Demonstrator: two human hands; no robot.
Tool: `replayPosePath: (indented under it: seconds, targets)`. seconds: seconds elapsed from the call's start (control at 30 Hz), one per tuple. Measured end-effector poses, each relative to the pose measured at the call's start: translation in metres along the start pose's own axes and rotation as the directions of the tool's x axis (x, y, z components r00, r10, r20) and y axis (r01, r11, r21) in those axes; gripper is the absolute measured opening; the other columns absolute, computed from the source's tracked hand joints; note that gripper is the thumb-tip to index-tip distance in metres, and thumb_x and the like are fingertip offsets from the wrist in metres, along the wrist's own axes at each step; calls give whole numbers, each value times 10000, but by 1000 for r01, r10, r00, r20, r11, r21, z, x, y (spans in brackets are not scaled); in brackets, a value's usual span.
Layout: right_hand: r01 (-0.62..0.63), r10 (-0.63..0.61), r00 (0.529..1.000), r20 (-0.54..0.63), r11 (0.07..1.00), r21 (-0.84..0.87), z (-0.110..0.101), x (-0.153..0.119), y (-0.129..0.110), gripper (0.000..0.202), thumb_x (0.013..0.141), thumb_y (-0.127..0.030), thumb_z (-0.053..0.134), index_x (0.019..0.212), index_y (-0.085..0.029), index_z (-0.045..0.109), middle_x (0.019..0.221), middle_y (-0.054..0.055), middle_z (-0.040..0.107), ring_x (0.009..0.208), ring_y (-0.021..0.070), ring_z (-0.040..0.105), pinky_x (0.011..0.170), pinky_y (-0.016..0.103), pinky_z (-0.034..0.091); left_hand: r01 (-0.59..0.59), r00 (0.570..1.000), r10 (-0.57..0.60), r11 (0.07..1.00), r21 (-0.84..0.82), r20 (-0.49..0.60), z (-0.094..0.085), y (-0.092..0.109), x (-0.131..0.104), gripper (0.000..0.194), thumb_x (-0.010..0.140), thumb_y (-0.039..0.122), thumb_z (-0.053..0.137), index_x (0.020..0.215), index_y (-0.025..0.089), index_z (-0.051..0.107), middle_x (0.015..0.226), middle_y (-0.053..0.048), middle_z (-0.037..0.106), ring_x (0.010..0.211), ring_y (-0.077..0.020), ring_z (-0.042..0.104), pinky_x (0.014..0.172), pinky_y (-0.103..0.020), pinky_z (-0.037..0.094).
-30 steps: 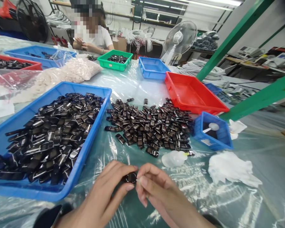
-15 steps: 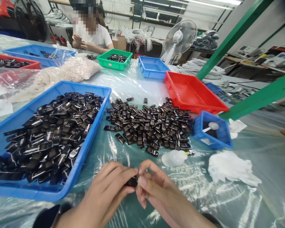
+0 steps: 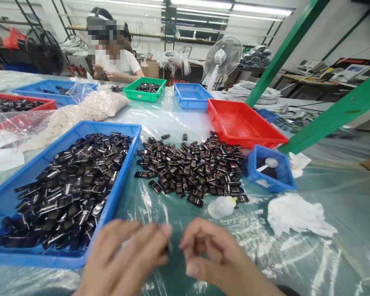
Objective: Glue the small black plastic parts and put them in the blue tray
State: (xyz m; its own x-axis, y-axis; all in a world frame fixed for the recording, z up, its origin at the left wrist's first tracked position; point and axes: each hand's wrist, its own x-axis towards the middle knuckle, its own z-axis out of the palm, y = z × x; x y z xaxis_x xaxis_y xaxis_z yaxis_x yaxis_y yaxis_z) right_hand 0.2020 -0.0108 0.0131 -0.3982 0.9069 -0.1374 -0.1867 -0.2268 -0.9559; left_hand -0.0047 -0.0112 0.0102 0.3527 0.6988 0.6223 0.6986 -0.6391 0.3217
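Observation:
My left hand (image 3: 126,257) is blurred by motion, with its fingers closed around a small black glossy piece. Only a dark edge of that piece shows at the fingertips. Apart from it, my right hand (image 3: 212,253) has bent fingers and a gap between thumb and forefinger, with nothing visible in it. Beyond both hands lies a loose pile of small black car-shaped pieces (image 3: 188,164) on the plastic-covered table (image 3: 172,213). More such pieces fill a large blue tray (image 3: 114,197) at the left.
A soft white bottle with a yellow tip (image 3: 221,206) lies before the pile. To the right are a small blue bin (image 3: 273,183) holding a white spoon, and a white cloth (image 3: 299,216). Behind stand a red tray (image 3: 245,123) and a green tray (image 3: 142,93); a person (image 3: 123,63) sits opposite.
My hands have moved apart; before, both were together at the small black piece. The left has shifted left with it, and the right has let go. The view has tilted slightly.

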Motion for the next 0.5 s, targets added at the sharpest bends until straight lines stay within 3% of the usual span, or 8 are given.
replayPosePath:
  seconds: [0.03, 0.1, 0.17, 0.2, 0.23, 0.3, 0.4, 0.5]
  targets:
    - [185, -205, 976, -74, 960, -211, -5, -5, -4, 146, 753, -251, 752, 859, -263, 654, 667, -34, 592, 588, 120, 540, 550, 253, 433, 81, 996, -75, 989, 125, -51, -7, -2, 6, 471, 994, 244, 451, 1431, 383, 345, 1100, -45, 659, 1094, -295, 539, 996, -504, 334]
    - [432, -614, 778, -129, 673, -600, -17, -14, -9, 267, 807, -146, 666, 1003, -326, 641, 727, -11, 609, 674, 178, 567, 630, 325, 458, 258, 960, -200, 902, 347, -193, -18, -8, 18, 586, 960, 197, 505, 1476, 347, 272, 1360, -75, 499, 1349, -373, 294, 1088, -602, 178]
    - [415, -837, 515, -185, 432, -800, -32, -19, -9, 420, 786, -73, 645, 1108, -338, 593, 873, 20, 609, 840, 224, 571, 782, 395, 450, 249, 968, -198, 856, 454, -156, -18, -11, 22, 679, 941, 186, 533, 1514, 256, 175, 1515, -117, 299, 1405, -422, 138, 1101, -641, 104]
    - [361, -869, 437, -231, 405, -840, -38, -19, -7, 473, 778, -72, 652, 1162, -333, 558, 965, 37, 596, 929, 241, 560, 856, 428, 428, 161, 987, -145, 866, 473, -70, -13, -11, 22, 686, 941, 163, 517, 1519, 205, 150, 1539, -151, 246, 1400, -429, 164, 1101, -632, 131]
    - [302, -863, 417, -285, 427, -852, -44, -19, -4, 516, 780, -97, 662, 1219, -323, 513, 1056, 56, 577, 1007, 254, 542, 912, 458, 403, 36, 998, -56, 883, 467, 29, -5, -12, 20, 654, 942, 123, 477, 1516, 155, 164, 1531, -188, 260, 1376, -424, 251, 1095, -612, 182]
    - [191, -765, 527, -371, 532, -825, -53, -15, 5, 600, 817, -199, 655, 1343, -295, 382, 1222, 99, 533, 1114, 271, 515, 946, 488, 401, -171, 976, 99, 899, 403, 192, 18, -13, 15, 560, 911, -8, 327, 1460, 101, 321, 1464, -207, 399, 1286, -387, 439, 1053, -582, 301]
    - [37, -499, 761, -415, 672, -740, -59, -10, 18, 566, 902, -323, 545, 1394, -272, 270, 1323, 122, 522, 1178, 259, 518, 845, 402, 507, -110, 973, 23, 921, 373, 230, 54, -17, 13, 483, 915, -28, 216, 1297, 8, 511, 1338, -259, 535, 1171, -415, 555, 890, -586, 470]
    - [-82, -289, 864, -413, 728, -681, -59, -8, 25, 348, 943, -374, 455, 1270, -259, 416, 1237, 106, 596, 1133, 248, 574, 703, 299, 555, -66, 970, -19, 939, 338, 243, 72, -18, 16, 406, 1004, 182, 278, 1181, -28, 576, 1228, -306, 598, 1107, -458, 583, 785, -609, 520]
